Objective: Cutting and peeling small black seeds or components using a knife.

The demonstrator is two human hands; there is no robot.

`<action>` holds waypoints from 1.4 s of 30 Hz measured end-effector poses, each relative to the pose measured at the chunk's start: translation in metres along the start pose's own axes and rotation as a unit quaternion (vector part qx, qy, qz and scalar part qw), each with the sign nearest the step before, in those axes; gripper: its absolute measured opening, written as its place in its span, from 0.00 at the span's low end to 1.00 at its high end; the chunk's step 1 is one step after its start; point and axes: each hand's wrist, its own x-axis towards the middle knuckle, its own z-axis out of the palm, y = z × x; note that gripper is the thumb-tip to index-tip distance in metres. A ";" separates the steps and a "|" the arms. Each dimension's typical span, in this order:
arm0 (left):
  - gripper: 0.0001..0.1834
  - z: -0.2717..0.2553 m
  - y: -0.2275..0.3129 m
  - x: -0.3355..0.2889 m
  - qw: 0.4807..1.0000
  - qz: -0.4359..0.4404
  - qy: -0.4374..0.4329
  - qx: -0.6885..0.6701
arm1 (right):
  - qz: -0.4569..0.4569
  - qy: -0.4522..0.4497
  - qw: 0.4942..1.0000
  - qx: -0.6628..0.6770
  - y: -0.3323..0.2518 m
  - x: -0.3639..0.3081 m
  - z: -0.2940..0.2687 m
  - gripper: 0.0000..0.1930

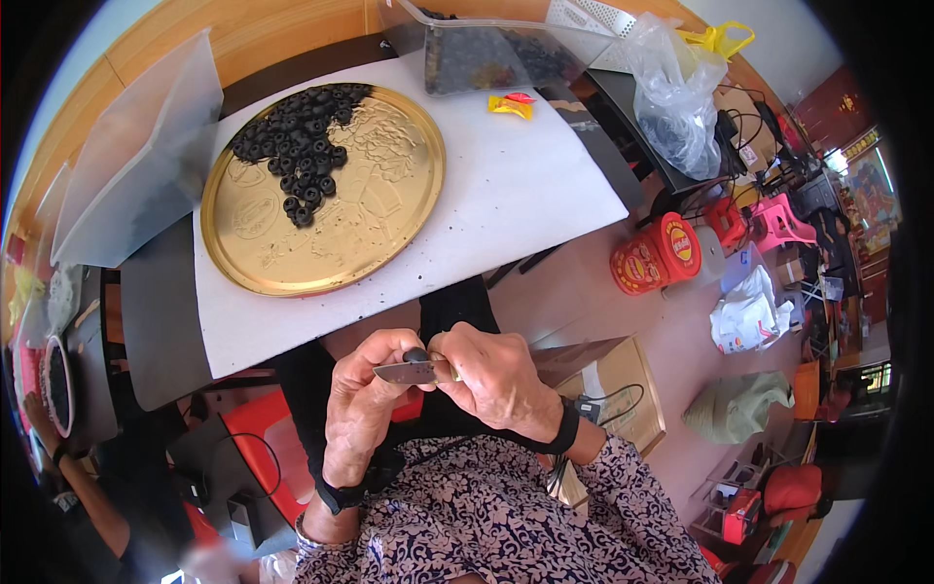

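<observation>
My left hand (358, 394) is closed, pinching a small round black piece (415, 355) between its fingertips. In my right hand (498, 378) is a small knife, gripped close to its short metal blade (402, 373), which lies against or just in front of the black piece. Both hands meet above my lap, near the table's front edge. Beyond them a round gold tray (389, 248) rests on the white tabletop sheet. Many small black ring-shaped pieces (309, 136) are heaped on the tray's far left part, trailing toward its middle.
A clear plastic bin (457, 63) of dark pieces stands at the back. Another translucent bin (146, 156) is at the left. Small yellow and red wrappers (512, 106) lie on the white sheet (516, 185). A red bucket (642, 263) stands right. Another person's arm (92, 487) shows lower left.
</observation>
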 end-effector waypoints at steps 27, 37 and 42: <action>0.12 0.020 0.002 -0.006 0.997 -0.040 -0.065 -0.009 | 0.157 0.084 0.984 0.012 0.034 -0.016 -0.014 0.02; 0.14 0.008 -0.006 0.003 0.988 -0.019 -0.069 -0.136 | 0.128 0.069 0.969 0.199 -0.002 -0.018 0.002 0.05; 0.17 0.008 -0.004 -0.001 0.996 -0.001 -0.026 -0.088 | 0.096 0.025 0.987 0.126 -0.007 -0.015 -0.005 0.07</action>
